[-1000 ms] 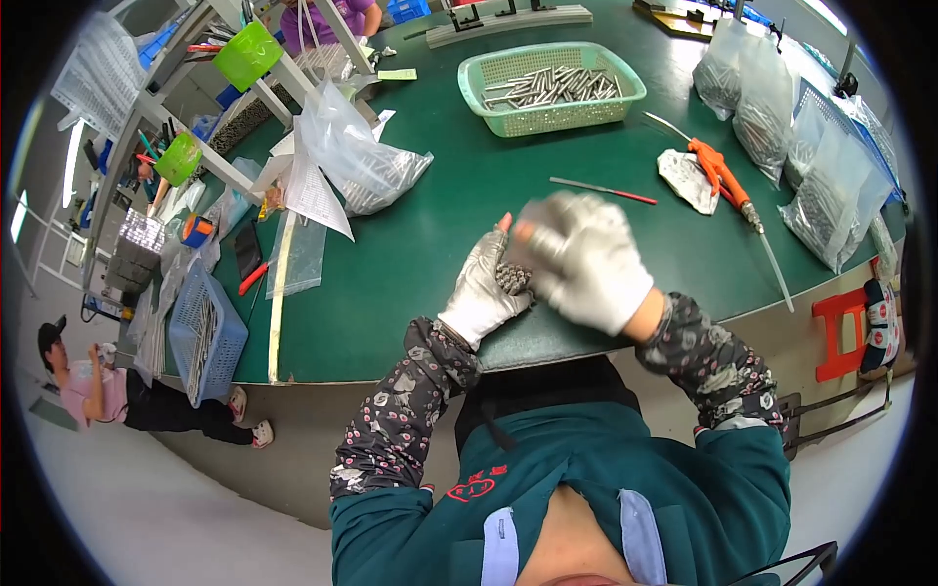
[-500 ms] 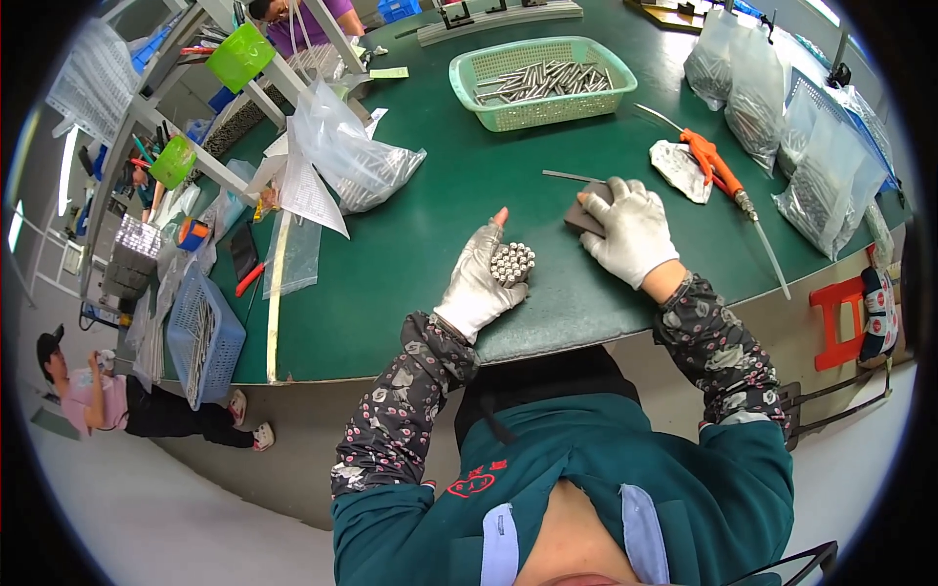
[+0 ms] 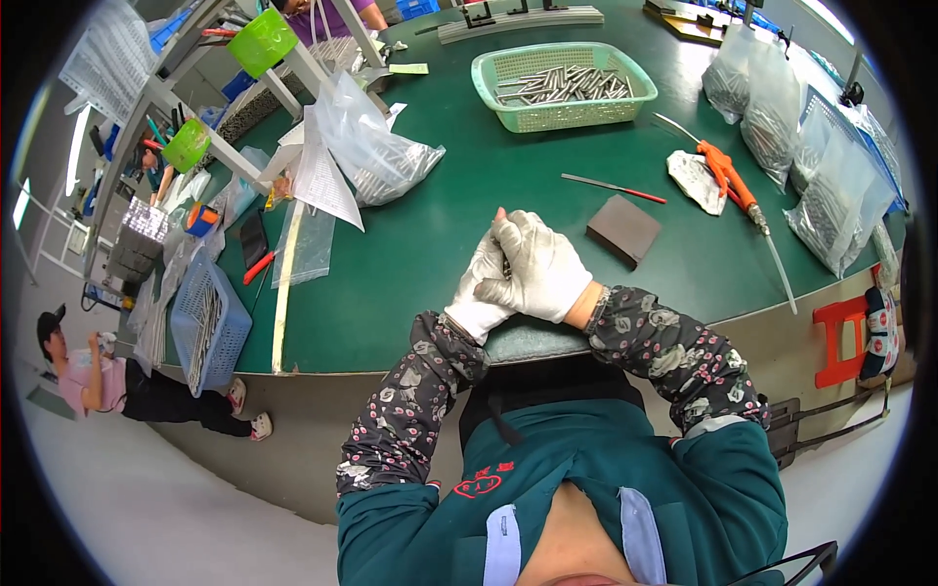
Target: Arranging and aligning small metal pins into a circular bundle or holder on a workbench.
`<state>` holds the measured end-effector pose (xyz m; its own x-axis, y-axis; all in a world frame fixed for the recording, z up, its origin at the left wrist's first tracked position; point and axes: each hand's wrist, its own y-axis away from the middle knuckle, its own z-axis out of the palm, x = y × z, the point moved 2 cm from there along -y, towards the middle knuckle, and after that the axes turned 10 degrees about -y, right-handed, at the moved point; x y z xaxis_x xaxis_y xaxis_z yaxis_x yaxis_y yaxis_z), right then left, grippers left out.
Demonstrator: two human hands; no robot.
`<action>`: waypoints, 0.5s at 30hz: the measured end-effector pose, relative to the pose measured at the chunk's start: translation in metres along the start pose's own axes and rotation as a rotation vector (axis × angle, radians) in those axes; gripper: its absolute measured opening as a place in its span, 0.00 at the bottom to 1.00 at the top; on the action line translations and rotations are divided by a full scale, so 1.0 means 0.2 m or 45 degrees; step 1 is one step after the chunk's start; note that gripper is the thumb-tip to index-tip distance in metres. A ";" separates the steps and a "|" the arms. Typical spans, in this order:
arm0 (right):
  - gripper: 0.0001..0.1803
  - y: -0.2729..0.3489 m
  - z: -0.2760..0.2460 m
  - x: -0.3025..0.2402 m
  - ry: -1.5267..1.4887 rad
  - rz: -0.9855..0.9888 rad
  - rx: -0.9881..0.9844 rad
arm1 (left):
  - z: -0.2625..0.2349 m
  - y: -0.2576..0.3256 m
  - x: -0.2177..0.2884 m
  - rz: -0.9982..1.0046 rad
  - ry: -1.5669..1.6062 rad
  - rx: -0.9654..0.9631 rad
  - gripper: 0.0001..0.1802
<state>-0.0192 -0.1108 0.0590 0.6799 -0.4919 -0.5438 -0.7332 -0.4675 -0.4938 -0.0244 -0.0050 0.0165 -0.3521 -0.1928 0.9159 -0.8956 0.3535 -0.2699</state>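
Note:
White-gloved, my left hand (image 3: 480,296) is closed around a bundle of short metal pins (image 3: 506,268) near the table's front edge. My right hand (image 3: 543,269), gloved too, wraps over the bundle from the right, its fingers against the left hand. Between them the pins are almost wholly hidden. To the right of my hands a dark brown rectangular block (image 3: 623,230) lies on the green table (image 3: 430,244). Behind it rests a thin file with a red handle (image 3: 625,189). Farther back, a pale green basket (image 3: 565,118) holds many loose metal pins.
An orange air gun (image 3: 725,174) lies by a crumpled white cloth (image 3: 693,186) at right, before bags of metal parts (image 3: 838,210). A plastic bag of parts (image 3: 386,166) and a blue basket (image 3: 217,342) are at left. Two other people are beyond the table.
My right hand has let go of the dark block and moved left onto the pin bundle in my left hand. The block now lies uncovered, and the file's red handle shows.

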 end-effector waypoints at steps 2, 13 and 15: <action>0.38 -0.01 0.02 -0.01 -0.019 -0.018 0.001 | -0.06 0.00 -0.07 0.036 -0.456 -0.119 0.36; 0.13 -0.05 0.18 -0.09 0.207 -0.551 -0.213 | -0.23 0.23 0.01 -0.126 -1.776 -0.070 0.52; 0.07 -0.08 0.15 -0.07 0.087 -0.374 -0.080 | -0.28 0.27 0.06 -0.185 -1.670 -0.023 0.50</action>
<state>-0.0175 -0.0739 0.0539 0.8633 -0.3764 -0.3361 -0.5046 -0.6406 -0.5788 -0.0629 0.0622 0.0299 -0.2628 -0.9643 -0.0330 -0.9473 0.2644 -0.1810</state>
